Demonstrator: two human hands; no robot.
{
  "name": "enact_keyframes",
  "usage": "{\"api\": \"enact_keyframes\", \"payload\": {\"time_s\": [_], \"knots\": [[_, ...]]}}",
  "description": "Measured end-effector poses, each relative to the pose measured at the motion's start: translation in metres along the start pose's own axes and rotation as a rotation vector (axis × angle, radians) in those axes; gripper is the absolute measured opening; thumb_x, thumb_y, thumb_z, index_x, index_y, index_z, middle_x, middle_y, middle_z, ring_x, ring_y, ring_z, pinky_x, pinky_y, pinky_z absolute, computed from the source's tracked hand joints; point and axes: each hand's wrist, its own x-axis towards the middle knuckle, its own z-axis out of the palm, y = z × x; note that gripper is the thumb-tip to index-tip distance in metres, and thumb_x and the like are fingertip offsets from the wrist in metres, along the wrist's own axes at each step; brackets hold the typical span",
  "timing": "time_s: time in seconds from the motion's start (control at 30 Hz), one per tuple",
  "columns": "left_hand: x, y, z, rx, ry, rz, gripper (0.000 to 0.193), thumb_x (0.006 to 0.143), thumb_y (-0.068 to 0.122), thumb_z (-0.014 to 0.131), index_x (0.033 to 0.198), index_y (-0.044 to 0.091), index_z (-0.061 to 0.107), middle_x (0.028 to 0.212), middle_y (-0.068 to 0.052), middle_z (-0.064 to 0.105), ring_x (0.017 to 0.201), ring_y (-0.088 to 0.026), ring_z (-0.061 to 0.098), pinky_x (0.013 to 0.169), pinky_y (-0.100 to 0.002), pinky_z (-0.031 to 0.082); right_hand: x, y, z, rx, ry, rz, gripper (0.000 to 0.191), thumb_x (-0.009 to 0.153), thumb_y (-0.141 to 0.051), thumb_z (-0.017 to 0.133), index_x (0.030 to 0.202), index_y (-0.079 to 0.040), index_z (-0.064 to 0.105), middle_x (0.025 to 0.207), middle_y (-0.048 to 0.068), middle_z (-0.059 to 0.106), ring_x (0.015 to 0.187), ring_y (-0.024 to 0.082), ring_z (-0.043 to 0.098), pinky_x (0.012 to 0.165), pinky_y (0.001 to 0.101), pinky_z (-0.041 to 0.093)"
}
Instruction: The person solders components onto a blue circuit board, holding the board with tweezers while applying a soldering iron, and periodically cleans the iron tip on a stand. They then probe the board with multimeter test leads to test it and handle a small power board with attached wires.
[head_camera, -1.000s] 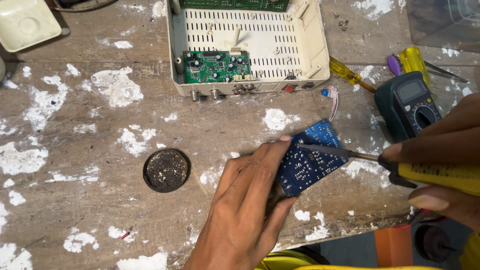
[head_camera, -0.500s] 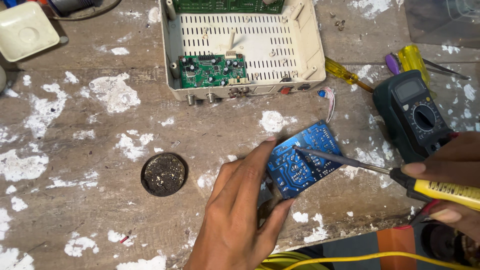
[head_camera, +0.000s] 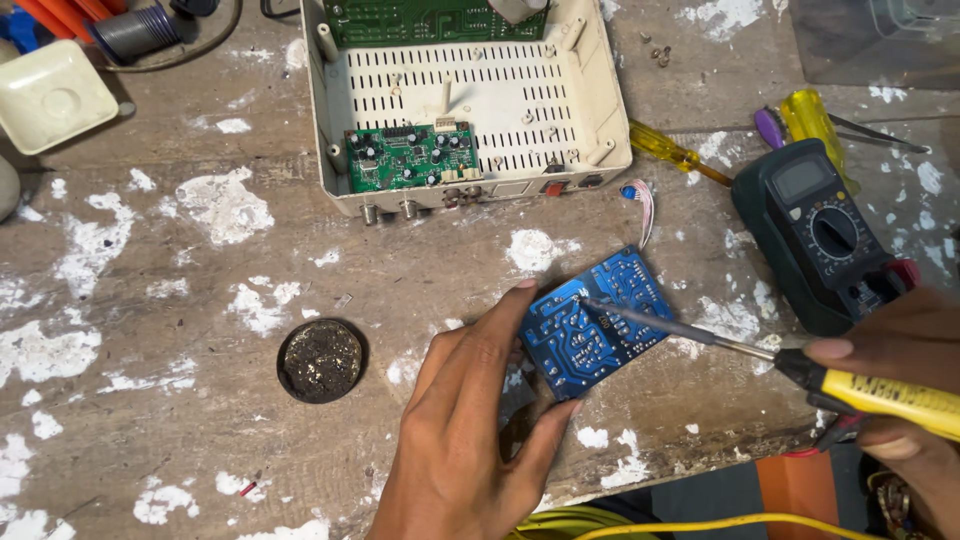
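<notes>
Left hand (head_camera: 470, 420) pinching a blue circuit board (head_camera: 595, 320) on the paint-flecked tabletop (head_camera: 150, 300), right hand (head_camera: 900, 400) clamped on a yellow-handled soldering iron (head_camera: 870, 390) touching it, open cream casing (head_camera: 465, 100) behind holding a green board (head_camera: 410, 157)

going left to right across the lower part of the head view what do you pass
Round dark tin → left hand → blue circuit board → soldering iron → right hand.

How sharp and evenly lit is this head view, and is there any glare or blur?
Head view: soft, even light and faint shadows; the blue circuit board and left hand are sharp, the right hand at the frame edge is slightly soft; no strong glare on the multimeter.
</notes>
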Motion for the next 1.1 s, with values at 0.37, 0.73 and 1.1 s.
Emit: {"api": "enact_keyframes", "payload": {"time_s": [0.37,0.73,1.1], "knots": [[-0.001,0.005,-0.001,0.029,-0.009,0.018,0.082,0.076,0.007,0.086,0.147,-0.004,0.047,0.127,-0.024,0.067,0.114,-0.038,0.067,0.097,-0.045,0.053,0.046,-0.071,-0.009,0.044,-0.077,0.180,0.042,0.092,-0.037,0.068,0.120,-0.006,0.068,0.097,0.008,0.070,0.084,0.019,0.067,0.077,0.0331,0.055],[-0.004,0.009,0.001,0.033,0.003,0.040,0.076,0.078,0.008,0.086,0.145,-0.001,0.049,0.125,-0.022,0.069,0.114,-0.035,0.068,0.096,-0.042,0.055,0.083,-0.109,-0.018,-0.063,-0.033,0.116,0.026,0.088,-0.017,0.068,0.110,-0.003,0.070,0.103,0.013,0.075,0.087,0.021,0.072,0.076,0.0331,0.057],[-0.005,0.016,0.004,0.033,-0.004,-0.048,0.075,0.077,0.010,0.086,0.142,0.003,0.052,0.120,-0.023,0.068,0.112,-0.033,0.072,0.092,-0.041,0.058,0.097,-0.128,-0.026,-0.007,0.009,0.127,0.019,0.087,-0.006,0.073,0.105,-0.001,0.073,0.094,0.011,0.076,0.086,0.021,0.071,0.073,0.0321,0.054]]}}
